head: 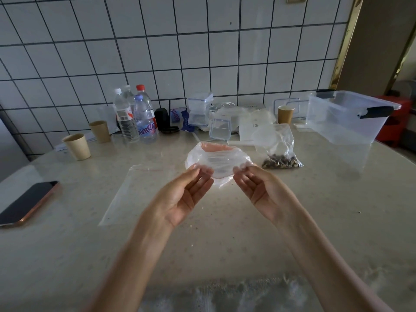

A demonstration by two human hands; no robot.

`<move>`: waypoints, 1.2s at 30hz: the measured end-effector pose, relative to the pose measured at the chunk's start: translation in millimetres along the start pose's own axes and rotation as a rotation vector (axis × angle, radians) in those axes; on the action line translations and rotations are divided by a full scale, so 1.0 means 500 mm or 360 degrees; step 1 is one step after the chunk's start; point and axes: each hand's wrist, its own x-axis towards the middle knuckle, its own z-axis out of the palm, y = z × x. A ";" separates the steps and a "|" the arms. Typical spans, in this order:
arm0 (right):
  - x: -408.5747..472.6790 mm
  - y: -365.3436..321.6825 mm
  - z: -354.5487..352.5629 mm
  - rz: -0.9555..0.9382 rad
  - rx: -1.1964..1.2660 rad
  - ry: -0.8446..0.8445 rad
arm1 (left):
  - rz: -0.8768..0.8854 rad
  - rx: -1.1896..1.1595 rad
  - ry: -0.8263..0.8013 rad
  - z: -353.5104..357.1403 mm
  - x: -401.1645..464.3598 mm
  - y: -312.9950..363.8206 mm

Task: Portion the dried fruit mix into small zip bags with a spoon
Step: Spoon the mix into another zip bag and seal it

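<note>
I hold a small clear zip bag [217, 159] with a pink zip strip above the middle of the table. Its mouth is spread wide and it looks empty. My left hand [183, 197] pinches its near left edge and my right hand [258, 190] pinches its near right edge. Another flat, empty zip bag [135, 194] lies on the table to the left. A larger clear bag of dried fruit mix [280, 159] stands behind my right hand, with dark pieces at its bottom. I see no spoon.
A phone [27, 202] lies at the left edge. Paper cups [76, 146], several water bottles [135, 113] and small lidded boxes [199, 111] stand along the tiled wall. A big clear storage bin [346, 117] sits at the right back.
</note>
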 end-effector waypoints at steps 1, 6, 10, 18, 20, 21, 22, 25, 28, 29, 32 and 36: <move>-0.003 0.003 0.002 0.0017 0.0010 -0.0047 | -0.0015 -0.0046 -0.0033 0.002 -0.001 0.000; -0.015 0.007 0.020 0.0063 -0.0180 -0.0137 | -0.0065 -0.0150 -0.0065 0.014 -0.006 -0.007; -0.012 0.010 0.028 0.0041 -0.0208 -0.0124 | -0.0025 -0.0088 -0.0009 0.014 -0.002 -0.009; -0.016 0.006 0.015 -0.0052 -0.0313 -0.0281 | 0.0176 0.0439 -0.0113 0.005 -0.003 -0.016; -0.017 0.006 0.011 -0.0128 -0.0535 -0.0224 | 0.0359 0.0825 0.0076 0.003 -0.003 -0.022; -0.018 0.009 0.013 -0.0162 -0.0627 -0.0141 | 0.0427 0.0900 0.0168 0.003 0.000 -0.027; -0.018 0.015 0.017 -0.0194 -0.0680 -0.0035 | 0.0481 0.0910 0.0228 0.004 0.001 -0.032; -0.017 0.027 0.032 -0.0276 -0.0709 0.0259 | 0.0595 0.0881 0.0369 0.011 0.007 -0.047; -0.013 0.033 0.037 -0.0311 -0.0723 0.0452 | 0.0717 0.0939 0.0529 0.013 0.013 -0.059; -0.012 0.036 0.039 -0.0314 -0.0741 0.0487 | 0.0786 0.0985 0.0553 0.013 0.015 -0.063; -0.009 0.041 0.043 -0.0334 -0.0728 0.0549 | 0.1066 0.1267 0.0544 0.012 0.016 -0.074; -0.006 0.030 0.029 -0.0345 -0.0512 0.0545 | 0.1135 0.1259 0.0560 -0.006 0.019 -0.066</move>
